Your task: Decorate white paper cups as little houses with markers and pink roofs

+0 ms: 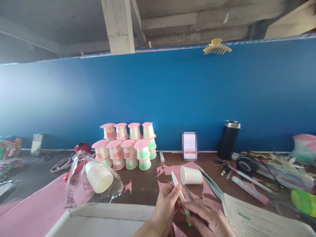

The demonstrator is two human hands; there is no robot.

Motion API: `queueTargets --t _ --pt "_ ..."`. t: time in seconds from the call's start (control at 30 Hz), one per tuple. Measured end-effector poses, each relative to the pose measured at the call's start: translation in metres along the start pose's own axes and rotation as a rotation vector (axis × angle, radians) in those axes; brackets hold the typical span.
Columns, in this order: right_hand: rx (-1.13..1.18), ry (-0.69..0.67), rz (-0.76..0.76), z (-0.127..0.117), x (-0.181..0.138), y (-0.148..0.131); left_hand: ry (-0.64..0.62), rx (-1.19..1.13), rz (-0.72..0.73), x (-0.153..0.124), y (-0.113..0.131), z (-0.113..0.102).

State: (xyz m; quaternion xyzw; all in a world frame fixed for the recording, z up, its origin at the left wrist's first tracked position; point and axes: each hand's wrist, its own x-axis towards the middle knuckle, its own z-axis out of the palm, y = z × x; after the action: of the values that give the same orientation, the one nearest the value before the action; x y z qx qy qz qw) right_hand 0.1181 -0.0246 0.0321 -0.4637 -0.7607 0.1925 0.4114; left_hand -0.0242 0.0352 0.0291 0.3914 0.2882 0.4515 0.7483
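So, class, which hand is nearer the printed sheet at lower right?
Right: the right hand is just left of the printed sheet; the left hand is farther left.

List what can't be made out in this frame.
All in the head view:
Part of the white pen: hidden by the right hand.
Wording on the printed sheet: too small and blurred.
Content of the upright rectangle: masked by pixelation.
Near side of the white box: cut off by the bottom edge.
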Motion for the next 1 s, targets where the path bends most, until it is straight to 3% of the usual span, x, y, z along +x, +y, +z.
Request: queueTargets --t 0.63,0.8,1.0 --pt "-0.066 0.048 -0.027 0.0076 -0.0059 0.0022 0.052 0.094 0.050 -0.0035 0.0008 0.0011" --pt "-0.086 0.163 0.121 0.0068 -0.0030 0.0004 0.108 -0.009 0.104 -0.0008 0.0061 -0.0012" --pt "-0.124 0.141 0.268 0.0057 -0.0044 -0.0023 0.201 -0.061 0.110 -0.0003 0.0058 -0.0031"
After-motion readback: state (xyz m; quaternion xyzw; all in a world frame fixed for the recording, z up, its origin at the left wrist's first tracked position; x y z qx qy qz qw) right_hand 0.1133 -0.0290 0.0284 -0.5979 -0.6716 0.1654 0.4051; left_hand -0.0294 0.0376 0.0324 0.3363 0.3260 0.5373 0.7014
